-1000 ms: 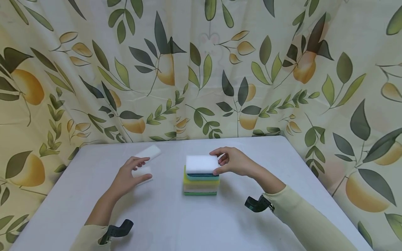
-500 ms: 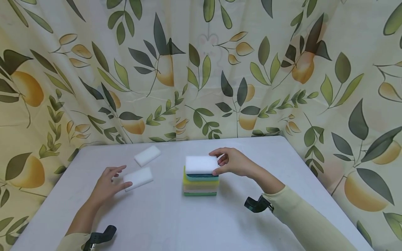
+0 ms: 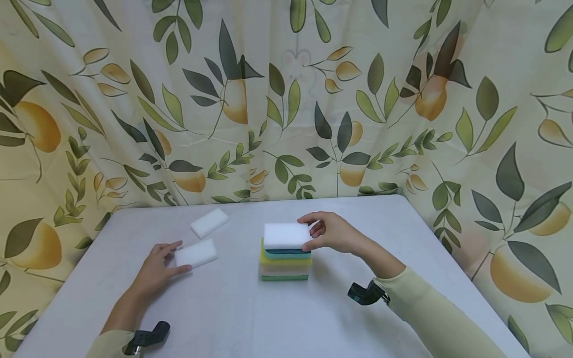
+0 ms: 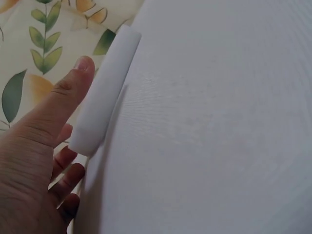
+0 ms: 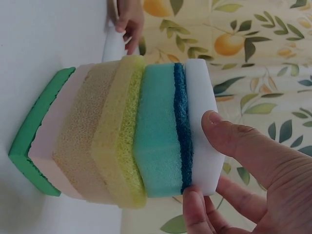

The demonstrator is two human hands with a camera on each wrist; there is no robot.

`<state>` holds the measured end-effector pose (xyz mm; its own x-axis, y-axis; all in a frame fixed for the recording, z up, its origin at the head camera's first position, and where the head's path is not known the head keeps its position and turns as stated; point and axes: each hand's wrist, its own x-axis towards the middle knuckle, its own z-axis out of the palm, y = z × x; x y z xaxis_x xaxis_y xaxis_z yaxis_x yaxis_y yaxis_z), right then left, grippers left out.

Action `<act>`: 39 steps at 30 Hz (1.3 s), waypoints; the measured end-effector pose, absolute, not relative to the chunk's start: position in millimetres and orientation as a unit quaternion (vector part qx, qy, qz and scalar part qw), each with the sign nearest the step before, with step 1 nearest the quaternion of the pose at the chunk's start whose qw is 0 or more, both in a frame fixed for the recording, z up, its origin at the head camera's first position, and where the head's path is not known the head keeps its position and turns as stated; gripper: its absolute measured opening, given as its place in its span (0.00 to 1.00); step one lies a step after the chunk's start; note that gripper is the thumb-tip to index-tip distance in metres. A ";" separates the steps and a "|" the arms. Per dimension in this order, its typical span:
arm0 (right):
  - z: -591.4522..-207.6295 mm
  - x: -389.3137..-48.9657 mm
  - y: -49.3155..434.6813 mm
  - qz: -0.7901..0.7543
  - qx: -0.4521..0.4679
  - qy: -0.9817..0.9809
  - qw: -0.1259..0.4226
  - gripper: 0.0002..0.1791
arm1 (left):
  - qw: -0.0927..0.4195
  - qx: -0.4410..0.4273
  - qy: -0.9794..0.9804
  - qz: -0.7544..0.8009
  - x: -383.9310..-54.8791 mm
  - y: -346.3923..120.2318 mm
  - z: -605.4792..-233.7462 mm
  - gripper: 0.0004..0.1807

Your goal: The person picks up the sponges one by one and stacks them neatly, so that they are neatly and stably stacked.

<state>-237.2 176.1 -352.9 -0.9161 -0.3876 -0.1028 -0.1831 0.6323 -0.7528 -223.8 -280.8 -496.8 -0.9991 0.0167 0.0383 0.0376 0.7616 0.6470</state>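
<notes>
A stack of sponges (image 3: 285, 263) stands mid-table with a white sponge (image 3: 285, 235) on top. My right hand (image 3: 333, 232) pinches that top sponge at its right end, thumb on the near side. In the right wrist view, the stack runs from a green scouring layer (image 5: 39, 122) through pink-beige and yellow layers to a teal sponge (image 5: 157, 131) with a dark blue scouring face. My left hand (image 3: 154, 268) spans the left end of a second white sponge (image 3: 196, 253) lying flat. In the left wrist view, its thumb stands apart from that sponge.
A third white sponge (image 3: 209, 223) lies just behind the second one. The table (image 3: 250, 318) has a white cover, and a patterned curtain (image 3: 286, 99) hangs along its back and sides. Each wrist carries a black camera (image 3: 367, 293).
My left hand first drew back left and toward me, uncovering the two loose white sponges, then came in around the nearer one's left end. The right hand stays at the stack.
</notes>
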 end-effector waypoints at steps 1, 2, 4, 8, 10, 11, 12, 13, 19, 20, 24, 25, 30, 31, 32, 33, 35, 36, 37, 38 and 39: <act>-353.1 -237.2 176.4 -0.398 -0.160 0.894 0.128 0.36 | 0.018 -0.015 -0.938 -0.347 -223.9 -279.9 -497.6 0.51; -353.0 -237.1 176.5 -0.398 -0.161 0.894 0.127 0.36 | 0.021 -0.015 -0.937 -0.349 -224.1 -279.2 -498.3 0.50; -352.3 -236.6 177.1 -0.398 -0.160 0.894 0.127 0.36 | 0.025 -0.016 -0.935 -0.353 -224.0 -277.7 -499.2 0.49; -351.7 -236.5 176.9 -0.398 -0.161 0.894 0.128 0.36 | 0.032 -0.019 -0.935 -0.352 -223.3 -276.6 -500.4 0.47; -352.1 -236.8 176.3 -0.398 -0.162 0.894 0.129 0.36 | 0.036 -0.020 -0.936 -0.348 -222.3 -276.4 -500.3 0.46; -352.4 -236.9 176.2 -0.398 -0.163 0.894 0.129 0.36 | 0.037 -0.021 -0.937 -0.346 -221.9 -276.3 -500.0 0.46; -352.4 -236.9 176.1 -0.398 -0.162 0.893 0.130 0.36 | 0.037 -0.021 -0.938 -0.344 -221.6 -276.4 -500.0 0.46; -352.5 -236.8 176.0 -0.399 -0.162 0.893 0.130 0.36 | 0.037 -0.020 -0.938 -0.343 -221.2 -276.3 -499.6 0.45; -353.0 -236.9 176.1 -0.398 -0.163 0.894 0.129 0.36 | 0.029 -0.015 -0.938 -0.345 -220.9 -276.6 -499.2 0.46; -353.2 -237.2 176.0 -0.397 -0.164 0.894 0.128 0.36 | 0.028 -0.014 -0.938 -0.345 -221.2 -277.1 -499.5 0.46; -353.2 -237.6 175.8 -0.398 -0.165 0.893 0.128 0.37 | 0.027 -0.013 -0.938 -0.347 -221.7 -278.2 -499.5 0.45; -353.0 -237.5 175.7 -0.399 -0.164 0.893 0.129 0.37 | 0.028 -0.012 -0.938 -0.346 -222.0 -278.6 -499.6 0.45; -352.6 -237.3 176.4 -0.400 -0.159 0.893 0.131 0.36 | 0.029 -0.013 -0.938 -0.346 -222.7 -278.8 -499.0 0.45; -352.3 -237.2 176.4 -0.400 -0.159 0.893 0.131 0.36 | 0.027 -0.012 -0.937 -0.347 -222.7 -278.9 -498.9 0.45; -352.2 -237.2 176.5 -0.400 -0.158 0.893 0.131 0.36 | 0.026 -0.012 -0.937 -0.347 -222.7 -279.2 -498.7 0.46; -352.0 -237.1 176.5 -0.400 -0.157 0.893 0.130 0.36 | 0.025 -0.010 -0.937 -0.349 -222.7 -279.3 -498.5 0.45; -351.5 -236.7 176.7 -0.399 -0.159 0.893 0.130 0.37 | 0.021 -0.009 -0.936 -0.350 -222.6 -279.7 -498.0 0.46; -351.3 -236.4 176.6 -0.400 -0.157 0.894 0.130 0.37 | 0.020 -0.009 -0.936 -0.352 -222.5 -280.0 -497.8 0.46; -351.2 -236.2 176.4 -0.400 -0.155 0.894 0.131 0.37 | 0.019 -0.010 -0.935 -0.354 -222.3 -280.0 -497.4 0.46; -351.3 -236.0 176.3 -0.400 -0.153 0.894 0.131 0.37 | 0.019 -0.011 -0.935 -0.355 -222.2 -280.1 -497.1 0.45; -351.5 -235.7 176.2 -0.399 -0.152 0.894 0.132 0.37 | 0.018 -0.012 -0.934 -0.357 -222.0 -279.9 -496.5 0.45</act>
<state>-235.7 176.2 -351.5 -0.9191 -0.3772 -0.1142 -0.1668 0.6347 -0.7546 -222.0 -279.9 -496.5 -0.9991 0.0095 0.0421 0.0352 0.7449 0.6663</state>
